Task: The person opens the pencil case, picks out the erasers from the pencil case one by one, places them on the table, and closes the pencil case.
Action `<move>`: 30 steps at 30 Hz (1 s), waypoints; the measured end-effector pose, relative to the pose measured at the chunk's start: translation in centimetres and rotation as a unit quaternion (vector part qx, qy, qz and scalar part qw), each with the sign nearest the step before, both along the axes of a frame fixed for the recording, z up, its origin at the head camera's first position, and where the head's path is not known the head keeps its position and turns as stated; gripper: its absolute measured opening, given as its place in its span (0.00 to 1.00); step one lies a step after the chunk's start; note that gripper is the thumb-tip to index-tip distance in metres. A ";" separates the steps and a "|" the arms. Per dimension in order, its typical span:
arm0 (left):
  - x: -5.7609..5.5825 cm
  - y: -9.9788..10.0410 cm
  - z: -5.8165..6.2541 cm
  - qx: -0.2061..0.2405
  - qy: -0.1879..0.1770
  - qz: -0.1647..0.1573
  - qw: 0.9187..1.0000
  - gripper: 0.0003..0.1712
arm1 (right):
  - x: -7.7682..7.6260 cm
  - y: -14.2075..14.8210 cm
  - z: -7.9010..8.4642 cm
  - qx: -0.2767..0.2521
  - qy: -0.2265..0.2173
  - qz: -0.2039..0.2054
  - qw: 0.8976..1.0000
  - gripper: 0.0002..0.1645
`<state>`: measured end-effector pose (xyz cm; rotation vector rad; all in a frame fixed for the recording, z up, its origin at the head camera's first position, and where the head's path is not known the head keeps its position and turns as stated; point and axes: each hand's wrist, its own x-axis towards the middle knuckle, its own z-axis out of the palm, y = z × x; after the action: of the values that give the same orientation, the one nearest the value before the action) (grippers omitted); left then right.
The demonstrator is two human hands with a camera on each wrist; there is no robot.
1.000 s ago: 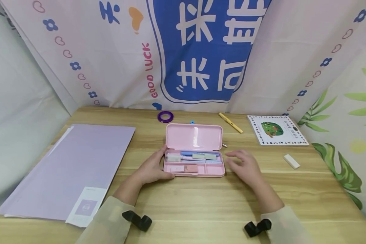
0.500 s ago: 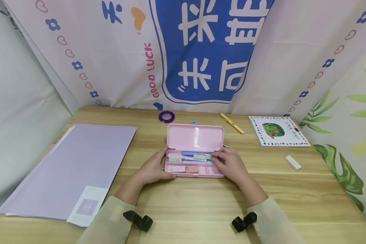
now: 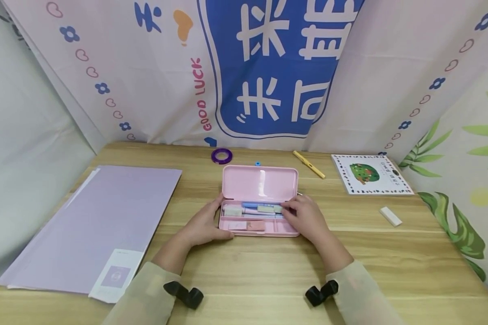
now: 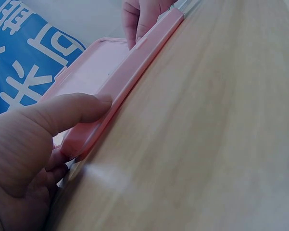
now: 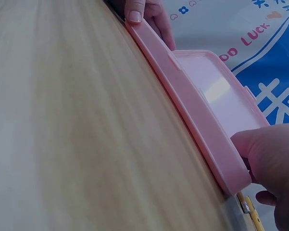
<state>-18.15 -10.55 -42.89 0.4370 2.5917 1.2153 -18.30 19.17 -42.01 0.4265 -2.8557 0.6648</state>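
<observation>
A pink pencil case (image 3: 240,183) lies on the table with its lid raised. My left hand (image 3: 203,226) grips its left end, thumb along the front wall (image 4: 130,67) and fingers round the side. Over the right end, my right hand (image 3: 307,217) has curled fingers and thumb dipped inside, at the right end of a small pale block (image 3: 277,209); its fingertips are partly hidden. Another pale block (image 3: 264,209) sits beside that one. A blue pen (image 3: 249,205) lies behind them, and a pink-and-white eraser-like piece (image 3: 255,225) is in the front compartment.
To the left lies a large lilac folder (image 3: 118,212) with a white card (image 3: 115,275) on it. Purple tape (image 3: 216,158) and a yellow pen (image 3: 309,164) are behind the case. A picture book (image 3: 394,185) and a white eraser (image 3: 390,216) lie to the right.
My right hand has moved left, from beside the case to inside its right end, and stays there with little motion since. My left hand keeps its grip on the case.
</observation>
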 end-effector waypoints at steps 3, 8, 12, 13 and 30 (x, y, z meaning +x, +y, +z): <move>0.0 0.0 -0.1 0.003 0.001 -0.001 1.000 0.71 | 0.0 -0.2 0.1 -0.004 -0.008 -0.012 1.000 0.12; 0.0 0.0 -0.1 0.006 0.000 0.001 1.000 0.71 | 0.0 -0.3 0.1 -0.026 -0.023 -0.027 0.999 0.08; 0.0 0.0 0.0 0.003 -0.003 0.003 1.000 0.71 | 0.0 -0.2 0.1 -0.043 -0.031 -0.027 0.998 0.08; 0.0 0.0 0.0 0.002 -0.002 0.003 1.000 0.71 | 0.0 -0.1 0.2 -0.051 -0.033 -0.025 0.998 0.09; -0.1 0.0 -0.2 0.013 0.013 -0.011 1.000 0.71 | 0.9 4.6 0.6 -0.270 -0.131 -0.085 0.950 0.18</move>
<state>-18.25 -10.59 -43.07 0.4883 2.5884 1.2469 -17.36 23.73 -41.39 0.0045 -2.7217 1.4993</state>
